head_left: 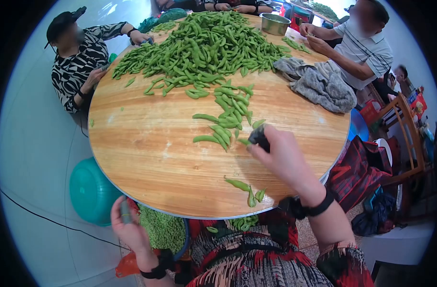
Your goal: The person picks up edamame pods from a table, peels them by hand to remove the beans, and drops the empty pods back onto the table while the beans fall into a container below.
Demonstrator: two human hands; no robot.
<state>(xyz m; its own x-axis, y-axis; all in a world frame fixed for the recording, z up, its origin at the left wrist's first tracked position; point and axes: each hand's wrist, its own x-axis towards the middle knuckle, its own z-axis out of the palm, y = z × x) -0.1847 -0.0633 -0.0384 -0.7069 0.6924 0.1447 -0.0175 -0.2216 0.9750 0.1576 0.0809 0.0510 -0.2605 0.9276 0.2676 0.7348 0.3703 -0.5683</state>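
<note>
My right hand (279, 152) is over the front right of the round table, dark covers on its fingertips. Its fingers are pinched on a green soybean pod (243, 141), whose tip sticks out on the left. Close by lies a loose trail of pods (230, 110) leading back to a big heap of pods (209, 45). My left hand (128, 225) is held low, off the table's front left edge, beside a basin of shelled beans (163, 229). A grey-green cover is on one finger; its fingers look apart, and I see nothing held in them.
A few pods (237, 184) lie near the front edge of the wooden table (146, 138). A grey cloth (319, 83) and a metal bowl (275, 24) are at the right. A turquoise tub (90, 191) stands at the left. Other people sit around the table, their hands near its edge.
</note>
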